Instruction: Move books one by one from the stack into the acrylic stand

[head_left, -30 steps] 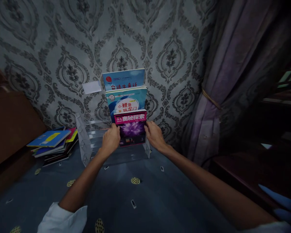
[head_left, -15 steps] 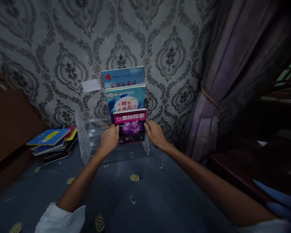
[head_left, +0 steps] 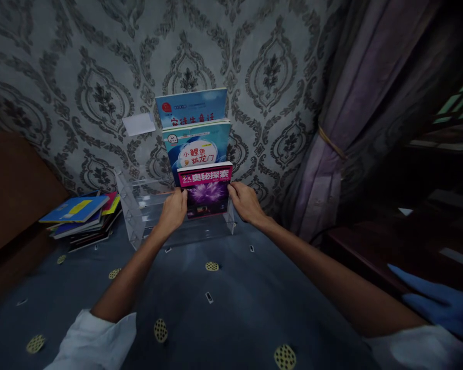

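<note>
A book with a pink and purple cover is upright at the front of a clear tiered rack. My left hand grips its left edge, fingers closed. On the opposite edge my right hand is closed too, thumb against the cover. Behind it stands a teal book with red lettering, partly covered. A taller blue book rises at the back, its lower part hidden.
To the left lies a stack of books beside a brown box-like object. Patterned wallpaper backs the blue tablecloth. A tied purple curtain hangs at right, and a blue object lies at the right edge.
The view has tilted, so books, rack and hands sit a little higher in the picture. Both hands keep their hold on the pink and purple book, which shows little movement against the rack.
</note>
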Demonstrator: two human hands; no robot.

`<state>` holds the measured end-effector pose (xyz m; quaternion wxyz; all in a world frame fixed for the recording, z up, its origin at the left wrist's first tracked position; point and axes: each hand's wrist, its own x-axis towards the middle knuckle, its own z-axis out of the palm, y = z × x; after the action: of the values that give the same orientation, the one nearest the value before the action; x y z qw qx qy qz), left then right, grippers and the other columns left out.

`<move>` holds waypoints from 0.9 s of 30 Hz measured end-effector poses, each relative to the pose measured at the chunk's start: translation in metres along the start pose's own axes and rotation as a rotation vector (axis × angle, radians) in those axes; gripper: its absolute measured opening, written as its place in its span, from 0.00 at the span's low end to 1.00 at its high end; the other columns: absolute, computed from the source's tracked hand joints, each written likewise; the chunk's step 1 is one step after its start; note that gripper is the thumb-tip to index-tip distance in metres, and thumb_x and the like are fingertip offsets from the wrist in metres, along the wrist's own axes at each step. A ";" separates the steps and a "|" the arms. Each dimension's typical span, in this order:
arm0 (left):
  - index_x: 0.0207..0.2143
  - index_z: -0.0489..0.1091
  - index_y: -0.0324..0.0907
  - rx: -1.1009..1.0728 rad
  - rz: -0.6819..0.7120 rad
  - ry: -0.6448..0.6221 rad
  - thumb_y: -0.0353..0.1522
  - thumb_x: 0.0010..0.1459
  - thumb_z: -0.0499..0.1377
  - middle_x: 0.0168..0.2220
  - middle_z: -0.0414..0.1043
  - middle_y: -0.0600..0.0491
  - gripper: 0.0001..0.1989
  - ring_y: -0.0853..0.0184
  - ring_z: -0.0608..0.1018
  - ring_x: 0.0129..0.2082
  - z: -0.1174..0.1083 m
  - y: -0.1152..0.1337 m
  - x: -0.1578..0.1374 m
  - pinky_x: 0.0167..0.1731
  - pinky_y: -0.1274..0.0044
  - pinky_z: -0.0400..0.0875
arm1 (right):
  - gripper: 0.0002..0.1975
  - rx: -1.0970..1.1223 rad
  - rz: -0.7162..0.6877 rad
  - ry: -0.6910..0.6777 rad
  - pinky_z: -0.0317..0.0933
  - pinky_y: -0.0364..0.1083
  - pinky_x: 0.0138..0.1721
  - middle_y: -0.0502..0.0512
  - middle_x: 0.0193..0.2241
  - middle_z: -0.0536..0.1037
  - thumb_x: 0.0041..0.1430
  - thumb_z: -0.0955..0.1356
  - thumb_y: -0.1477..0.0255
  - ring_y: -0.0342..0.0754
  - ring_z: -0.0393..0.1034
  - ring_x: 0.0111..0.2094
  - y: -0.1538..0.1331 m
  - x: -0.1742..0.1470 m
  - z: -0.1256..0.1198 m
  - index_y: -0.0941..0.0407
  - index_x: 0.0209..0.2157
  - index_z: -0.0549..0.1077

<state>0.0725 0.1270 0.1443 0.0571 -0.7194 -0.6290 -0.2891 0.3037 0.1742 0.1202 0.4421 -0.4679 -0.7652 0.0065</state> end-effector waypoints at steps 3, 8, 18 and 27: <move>0.45 0.67 0.37 -0.025 -0.006 -0.001 0.33 0.73 0.43 0.41 0.78 0.40 0.15 0.57 0.81 0.42 0.000 0.000 0.000 0.40 0.72 0.69 | 0.15 -0.005 0.019 -0.007 0.62 0.49 0.38 0.58 0.31 0.77 0.69 0.57 0.67 0.54 0.73 0.35 -0.001 0.000 0.000 0.52 0.29 0.68; 0.46 0.66 0.37 -0.073 -0.011 0.004 0.34 0.73 0.43 0.40 0.78 0.40 0.15 0.57 0.81 0.43 0.003 -0.002 0.000 0.42 0.72 0.69 | 0.15 -0.003 0.043 -0.019 0.62 0.49 0.40 0.61 0.34 0.79 0.68 0.57 0.67 0.55 0.74 0.38 -0.002 0.000 0.001 0.54 0.33 0.70; 0.39 0.65 0.41 -0.113 0.109 0.055 0.34 0.72 0.42 0.38 0.76 0.42 0.15 0.56 0.80 0.41 0.011 -0.014 -0.001 0.41 0.70 0.70 | 0.14 0.029 0.024 -0.010 0.63 0.49 0.43 0.60 0.36 0.78 0.67 0.57 0.68 0.54 0.72 0.40 0.001 -0.006 0.003 0.56 0.37 0.72; 0.41 0.64 0.40 -0.124 0.106 0.029 0.33 0.71 0.41 0.39 0.76 0.40 0.14 0.54 0.79 0.43 0.010 -0.012 -0.002 0.42 0.68 0.70 | 0.16 -0.002 0.062 -0.023 0.61 0.47 0.39 0.60 0.32 0.78 0.67 0.57 0.69 0.53 0.72 0.35 -0.001 -0.006 0.005 0.56 0.33 0.74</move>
<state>0.0646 0.1322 0.1321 0.0367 -0.7495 -0.5699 -0.3347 0.3008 0.1712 0.1138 0.4326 -0.4916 -0.7554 0.0247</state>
